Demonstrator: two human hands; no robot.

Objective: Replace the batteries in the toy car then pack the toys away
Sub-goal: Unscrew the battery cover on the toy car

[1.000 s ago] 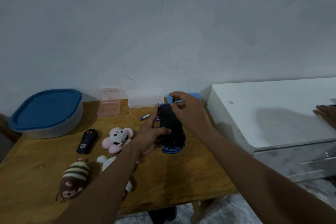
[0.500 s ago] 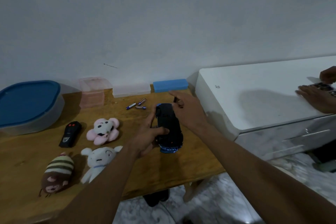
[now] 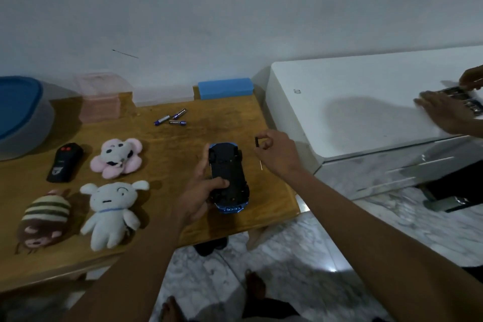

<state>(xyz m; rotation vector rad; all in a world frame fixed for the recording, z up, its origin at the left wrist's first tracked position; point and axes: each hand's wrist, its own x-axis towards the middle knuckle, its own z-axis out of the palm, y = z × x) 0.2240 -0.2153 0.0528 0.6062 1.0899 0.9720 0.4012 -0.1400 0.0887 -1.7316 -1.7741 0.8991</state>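
Upside-down toy car held above the table, long axis running away from the person. The left hand grips its near left side, thumb across the underside. The right hand, just beside the car's far right corner, pinches a thin dark tool, probably a screwdriver. Loose batteries lie farther back on the table.

It looked like a room in a home: a wooden desk stood against a plain painted wall on a marble-patterned tile floor. Soft plush toys and a lidded plastic tub lay on it, a white cabinet stood beside it, and bare feet showed below.
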